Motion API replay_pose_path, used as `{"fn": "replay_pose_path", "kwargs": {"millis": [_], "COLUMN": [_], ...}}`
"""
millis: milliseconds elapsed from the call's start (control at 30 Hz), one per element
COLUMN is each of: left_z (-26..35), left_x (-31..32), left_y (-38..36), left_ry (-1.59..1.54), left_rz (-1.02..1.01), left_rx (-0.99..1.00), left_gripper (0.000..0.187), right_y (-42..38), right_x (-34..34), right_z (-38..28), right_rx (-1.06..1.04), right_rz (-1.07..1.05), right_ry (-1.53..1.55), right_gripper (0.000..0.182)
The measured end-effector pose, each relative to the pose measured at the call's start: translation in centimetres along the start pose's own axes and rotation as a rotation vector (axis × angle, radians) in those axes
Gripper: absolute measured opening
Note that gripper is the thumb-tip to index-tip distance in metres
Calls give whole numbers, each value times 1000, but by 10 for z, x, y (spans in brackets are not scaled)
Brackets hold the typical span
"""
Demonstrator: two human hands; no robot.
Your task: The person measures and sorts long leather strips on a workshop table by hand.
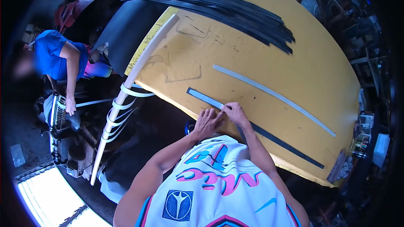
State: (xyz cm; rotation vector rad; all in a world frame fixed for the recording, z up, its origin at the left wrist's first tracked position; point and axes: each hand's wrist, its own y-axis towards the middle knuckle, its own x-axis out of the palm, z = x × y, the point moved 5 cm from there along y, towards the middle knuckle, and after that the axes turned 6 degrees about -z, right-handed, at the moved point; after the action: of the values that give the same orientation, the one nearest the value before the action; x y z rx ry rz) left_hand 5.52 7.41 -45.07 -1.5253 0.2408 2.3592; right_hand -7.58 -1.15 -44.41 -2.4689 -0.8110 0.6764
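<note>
On a yellow table [311, 71] lies a long black strip [286, 144] with a light grey strip [205, 98] laid along its left end. My right hand [234, 113] pinches the grey strip at the point where it meets the black one. My left hand [206, 123] rests flat on the table edge just beside it, fingers touching the strips. A second, longer grey strip [273, 96] lies apart, farther up the table.
A pile of black strips [235, 10] lies at the table's far end. A white pole [139, 69] with grey loops hanging on it leans past the table's left edge. A person in a blue shirt [52, 52] works at a machine [61, 130] on the left.
</note>
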Motion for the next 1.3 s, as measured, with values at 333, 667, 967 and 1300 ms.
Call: {"fn": "replay_pose_path", "kwargs": {"millis": [333, 667, 967, 1300], "left_z": [-1, 2, -1, -1], "left_x": [-2, -3, 5, -6], "left_y": [-2, 0, -1, -1], "left_ry": [9, 9, 11, 61], "left_rz": [13, 24, -14, -48], "left_rx": [26, 38, 40, 86], "left_gripper": [49, 47, 45, 51], "right_y": [0, 4, 0, 1], "right_x": [5, 6, 6, 1], "right_z": [2, 2, -3, 7], "right_rx": [-42, -133, -94, 85], "right_rz": [22, 52, 73, 150], "right_ry": [29, -4, -22, -241], "right_gripper": [33, 33, 35, 37]}}
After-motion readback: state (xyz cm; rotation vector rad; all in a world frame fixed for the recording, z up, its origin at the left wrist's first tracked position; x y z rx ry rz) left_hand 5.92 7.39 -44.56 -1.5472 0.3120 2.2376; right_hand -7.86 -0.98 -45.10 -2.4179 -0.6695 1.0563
